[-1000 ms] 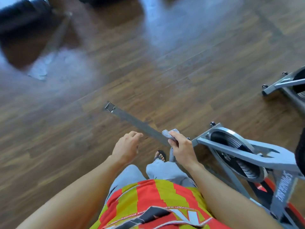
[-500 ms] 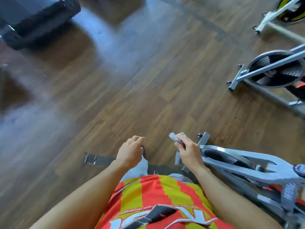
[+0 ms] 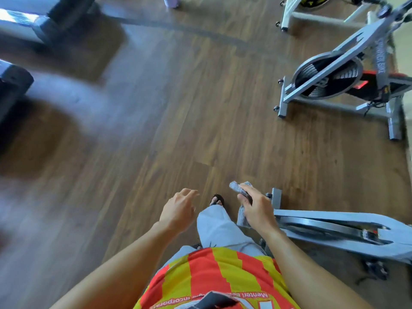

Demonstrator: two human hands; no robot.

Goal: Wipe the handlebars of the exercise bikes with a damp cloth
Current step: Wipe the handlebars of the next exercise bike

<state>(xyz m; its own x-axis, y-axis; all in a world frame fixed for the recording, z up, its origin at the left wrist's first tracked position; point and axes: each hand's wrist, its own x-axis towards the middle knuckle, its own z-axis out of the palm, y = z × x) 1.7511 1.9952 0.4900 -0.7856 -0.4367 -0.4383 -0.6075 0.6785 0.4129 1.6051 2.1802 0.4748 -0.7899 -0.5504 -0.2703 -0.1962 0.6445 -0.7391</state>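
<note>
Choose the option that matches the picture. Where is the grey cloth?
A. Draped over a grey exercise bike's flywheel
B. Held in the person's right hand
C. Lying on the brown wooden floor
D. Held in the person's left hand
B: the small grey cloth is gripped in the curled fingers of the right hand, while the left hand hangs loose and holds nothing.

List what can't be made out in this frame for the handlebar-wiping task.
- Handlebars: none in the head view; the nearest bike is cut off by the right edge.
- Cloth: mostly hidden inside the right hand; dampness can't be judged.
- Machines at left: blurred and cut off by the edge.
- Shirt print: upside down, partly cropped by the bottom edge.
</note>
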